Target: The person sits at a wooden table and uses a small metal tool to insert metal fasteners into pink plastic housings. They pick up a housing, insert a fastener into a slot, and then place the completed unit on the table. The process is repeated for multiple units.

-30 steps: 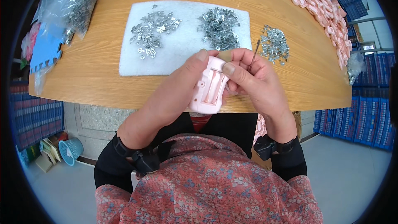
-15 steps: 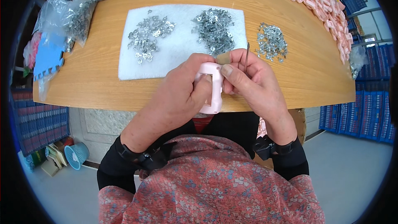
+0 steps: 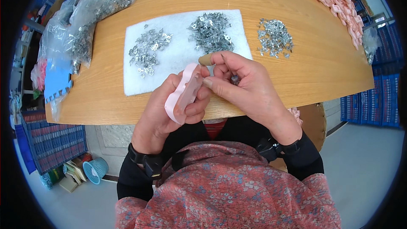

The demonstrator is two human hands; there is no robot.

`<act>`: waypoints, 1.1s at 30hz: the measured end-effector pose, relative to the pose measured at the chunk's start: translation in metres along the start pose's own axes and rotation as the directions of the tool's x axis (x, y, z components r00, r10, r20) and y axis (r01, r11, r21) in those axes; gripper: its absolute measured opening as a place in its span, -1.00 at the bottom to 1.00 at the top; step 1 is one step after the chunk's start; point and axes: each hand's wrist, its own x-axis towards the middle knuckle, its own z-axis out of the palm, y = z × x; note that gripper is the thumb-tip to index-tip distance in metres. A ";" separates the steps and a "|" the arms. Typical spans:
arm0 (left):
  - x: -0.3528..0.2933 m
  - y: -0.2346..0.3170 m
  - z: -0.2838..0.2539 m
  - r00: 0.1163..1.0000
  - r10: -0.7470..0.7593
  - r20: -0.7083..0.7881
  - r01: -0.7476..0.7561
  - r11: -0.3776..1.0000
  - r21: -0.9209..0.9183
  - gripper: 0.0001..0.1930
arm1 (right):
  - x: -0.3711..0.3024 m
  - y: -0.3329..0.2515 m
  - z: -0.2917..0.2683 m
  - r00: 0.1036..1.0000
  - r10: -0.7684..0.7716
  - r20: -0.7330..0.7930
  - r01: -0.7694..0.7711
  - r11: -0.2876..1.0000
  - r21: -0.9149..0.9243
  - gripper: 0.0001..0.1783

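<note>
Closed around a pink plastic casing, my left hand holds it tilted on its edge, with its hollow inner side toward the right. My right hand is closed, with a thin metal rod-like tool held in its curled fingers. The tool's exact kind cannot be made out. A tan finger cover sits on the right index fingertip. The right thumb and index finger are beside the casing's upper end; whether they pinch a small part is hidden. Beyond the hands, a white foam sheet bears two piles of small metal pieces.
A third heap of small metal parts lies right of the sheet. Many pink casings are piled at the far right. Clear bags of metal parts and a blue foam mat occupy the left. Blue racks stand beyond the table's edges.
My left hand has turned the casing from facing up with its window showing onto its edge, and moved slightly left. My right hand has shifted left too, keeping the tool. The view has also shifted.
</note>
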 end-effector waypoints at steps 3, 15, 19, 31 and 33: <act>0.001 -0.002 -0.002 1.000 -0.028 -0.015 0.028 1.000 0.002 -0.61 | 0.000 -0.008 0.001 0.998 0.064 0.023 -0.065 0.997 0.050 -0.76; 0.001 -0.001 -0.002 0.992 -0.123 0.036 0.123 0.992 0.001 -0.67 | 0.008 -0.001 -0.007 0.984 0.171 0.056 -0.174 0.983 0.053 -0.75; 0.003 -0.002 0.001 0.991 -0.125 0.058 0.131 0.984 -0.122 -0.66 | 0.005 -0.002 -0.008 0.990 0.142 0.012 -0.142 0.990 0.024 -0.82; 0.004 0.004 0.021 0.990 0.040 -0.133 -0.003 0.963 0.269 -0.62 | -0.006 0.001 -0.017 0.984 0.177 -0.001 -0.176 0.977 0.121 -0.66; 0.008 -0.002 0.024 0.943 0.259 -0.209 -0.157 0.899 0.408 -0.65 | -0.017 -0.005 -0.013 0.984 0.175 -0.036 -0.160 0.951 0.264 -0.63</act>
